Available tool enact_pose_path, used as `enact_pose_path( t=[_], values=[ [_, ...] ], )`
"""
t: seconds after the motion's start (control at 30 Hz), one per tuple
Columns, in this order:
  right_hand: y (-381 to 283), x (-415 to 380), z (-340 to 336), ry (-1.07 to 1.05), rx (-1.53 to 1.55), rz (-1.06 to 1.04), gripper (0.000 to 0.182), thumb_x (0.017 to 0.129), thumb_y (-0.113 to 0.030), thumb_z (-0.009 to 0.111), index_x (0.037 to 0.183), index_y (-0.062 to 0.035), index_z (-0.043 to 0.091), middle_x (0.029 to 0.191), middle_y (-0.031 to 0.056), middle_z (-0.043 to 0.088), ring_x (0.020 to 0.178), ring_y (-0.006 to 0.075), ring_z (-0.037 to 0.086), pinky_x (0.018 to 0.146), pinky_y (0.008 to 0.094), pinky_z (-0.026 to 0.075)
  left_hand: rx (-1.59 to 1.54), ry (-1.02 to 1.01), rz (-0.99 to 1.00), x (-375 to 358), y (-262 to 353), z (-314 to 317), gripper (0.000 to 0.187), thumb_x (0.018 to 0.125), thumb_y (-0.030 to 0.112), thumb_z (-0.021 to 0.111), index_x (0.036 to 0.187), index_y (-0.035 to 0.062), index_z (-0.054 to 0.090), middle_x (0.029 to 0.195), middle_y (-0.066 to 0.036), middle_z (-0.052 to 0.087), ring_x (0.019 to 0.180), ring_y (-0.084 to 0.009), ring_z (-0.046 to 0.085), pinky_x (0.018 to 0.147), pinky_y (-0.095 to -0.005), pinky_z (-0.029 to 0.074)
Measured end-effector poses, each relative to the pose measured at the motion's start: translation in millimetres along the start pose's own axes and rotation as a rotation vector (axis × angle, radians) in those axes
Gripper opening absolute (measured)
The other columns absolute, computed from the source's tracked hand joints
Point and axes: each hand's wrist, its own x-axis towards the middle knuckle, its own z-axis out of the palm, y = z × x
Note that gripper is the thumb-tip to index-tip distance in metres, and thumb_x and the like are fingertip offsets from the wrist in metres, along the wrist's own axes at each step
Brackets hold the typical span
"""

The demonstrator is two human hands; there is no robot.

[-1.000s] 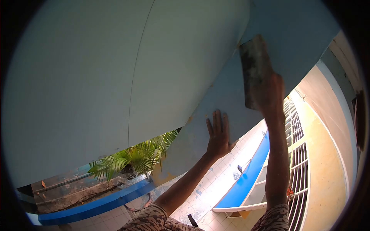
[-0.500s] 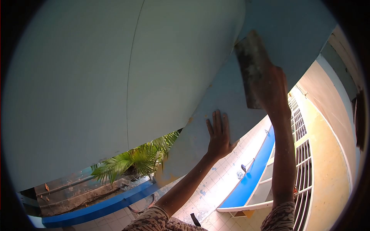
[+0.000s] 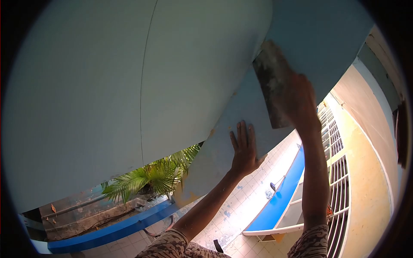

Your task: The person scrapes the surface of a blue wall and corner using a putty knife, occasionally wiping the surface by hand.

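My right hand (image 3: 299, 101) is wrapped round the handle of a wide, stained trowel (image 3: 269, 86). The trowel's long blade lies against the blue-grey painted beam (image 3: 232, 112), its upper end close to the edge where the beam meets the pale ceiling (image 3: 94, 94). Lower down the same beam, my left hand (image 3: 244, 152) rests flat with its fingers spread and holds nothing. Small yellowish patches show along the beam's edge near the left hand.
Green palm leaves (image 3: 148, 178) show below the ceiling edge. A blue curved ledge (image 3: 116, 228) runs at the lower left. Below are a tiled floor (image 3: 215, 219), a blue band (image 3: 275, 206) and white window bars (image 3: 340, 193) beside a yellowish wall (image 3: 365, 185).
My right hand and the trowel have moved a little to the left and slightly down along the beam. My left hand has stayed in place.
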Motion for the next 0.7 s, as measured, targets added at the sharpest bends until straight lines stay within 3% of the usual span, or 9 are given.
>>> enact_pose_path(
  t=[0.13,0.2,0.27,0.3,0.37,0.47,0.5,0.7],
  values=[
    [-5,-2,0,0.005,0.099,0.163,0.103,0.079,0.005,0.069,0.166,-0.0205,0.020,0.085,0.0259,0.074,0.077,0.0431,0.074,0.077,0.0537,0.061,-0.003,0.010,0.000,-1,-1,-2,0.126,0.085,0.052,0.077,0.158,-0.0149,-0.002,0.162,-0.044,-0.004,0.154,-0.0571,-0.004,0.119,-0.0745,0.000],
    [-11,-23,22,-0.228,-0.040,0.129,0.104,0.077,0.005,0.069,0.166,-0.0213,0.020,0.082,0.0242,0.074,0.079,0.0420,0.075,0.073,0.0540,0.060,-0.001,0.013,-0.002,-1,-1,-1,0.126,0.086,0.052,0.077,0.158,-0.0152,-0.001,0.162,-0.044,-0.003,0.154,-0.0570,-0.004,0.119,-0.0745,0.000],
    [1,-36,46,0.073,-0.092,-0.149,0.105,0.077,0.007,0.067,0.166,-0.0193,0.020,0.079,0.0228,0.073,0.073,0.0388,0.075,0.069,0.0511,0.060,0.001,0.014,0.002,-2,-1,1,0.126,0.086,0.052,0.077,0.157,-0.0155,-0.001,0.162,-0.044,-0.002,0.154,-0.0568,-0.003,0.119,-0.0744,0.000],
    [4,-33,41,0.075,-0.095,-0.149,0.105,0.077,0.007,0.067,0.166,-0.0193,0.020,0.079,0.0228,0.073,0.073,0.0388,0.075,0.069,0.0511,0.060,0.003,0.017,0.004,-2,-2,2,0.125,0.086,0.051,0.077,0.157,-0.0158,0.000,0.162,-0.045,-0.001,0.154,-0.0568,-0.003,0.119,-0.0745,0.000],
    [8,-21,29,0.068,0.213,0.096,0.102,0.079,0.009,0.067,0.166,-0.0164,0.020,0.079,0.0229,0.073,0.068,0.0352,0.075,0.070,0.0477,0.061,0.009,0.029,0.003,-1,-3,1,0.125,0.086,0.051,0.077,0.157,-0.0162,0.000,0.161,-0.045,-0.001,0.154,-0.0567,-0.002,0.119,-0.0745,0.000],
    [-14,-27,27,-0.064,0.128,0.134,0.093,0.085,0.005,0.067,0.165,-0.0138,0.023,0.078,0.0218,0.073,0.064,0.0326,0.074,0.068,0.0458,0.062,-0.010,0.022,-0.004,-3,-4,2,0.124,0.086,0.050,0.077,0.157,-0.0166,0.001,0.162,-0.044,0.000,0.154,-0.0565,-0.002,0.119,-0.0746,0.001],
    [-17,-31,39,0.092,-0.024,-0.059,0.086,0.089,0.000,0.069,0.163,-0.0132,0.027,0.075,0.0203,0.072,0.063,0.0326,0.073,0.065,0.0465,0.061,-0.001,0.020,-0.006,-3,-4,3,0.123,0.086,0.050,0.077,0.156,-0.0168,0.001,0.162,-0.044,0.000,0.154,-0.0562,-0.001,0.119,-0.0747,0.001],
    [4,-18,7,-0.026,0.090,0.084,0.090,0.083,0.003,0.070,0.163,-0.0145,0.031,0.076,0.0220,0.072,0.065,0.0359,0.073,0.065,0.0460,0.061,-0.011,0.024,-0.019,-5,-4,4,0.123,0.086,0.051,0.077,0.156,-0.0176,0.002,0.162,-0.043,0.000,0.155,-0.0558,0.000,0.119,-0.0744,0.002]
  ],
)
